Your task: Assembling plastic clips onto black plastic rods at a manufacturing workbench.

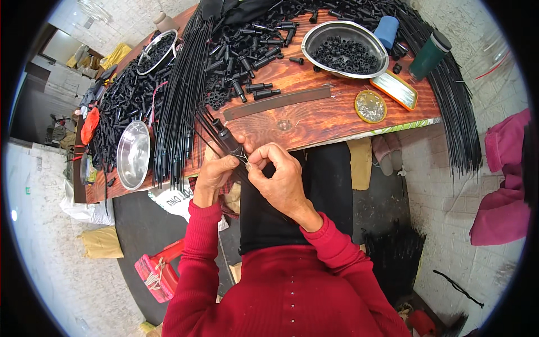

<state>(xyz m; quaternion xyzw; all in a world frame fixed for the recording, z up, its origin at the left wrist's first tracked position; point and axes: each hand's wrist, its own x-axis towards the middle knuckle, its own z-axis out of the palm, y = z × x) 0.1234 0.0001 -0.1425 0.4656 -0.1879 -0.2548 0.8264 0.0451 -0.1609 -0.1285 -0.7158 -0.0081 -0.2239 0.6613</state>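
two hands meet at the near edge of the wooden table (pixel 314 121), close together at the centre of the view. the left hand (pixel 215 175) pinches a bundle of thin black rods (pixel 210 128) capped by a black plastic sleeve (pixel 227 137), which runs off toward 11 o'clock. the right hand (pixel 278 174) has thumb and forefinger closed on a fine wire (pixel 242 156) at the sleeve's lower end; whether it is threaded through cannot be told. to do this well, it seems wise to keep the bundle steady in the left hand and let only the right fingertips work, holding the wire short so it does not bend. a steel bowl of black rings (pixel 345 50) sits at 1 o'clock, an empty steel bowl (pixel 133 154) at 9 o'clock.
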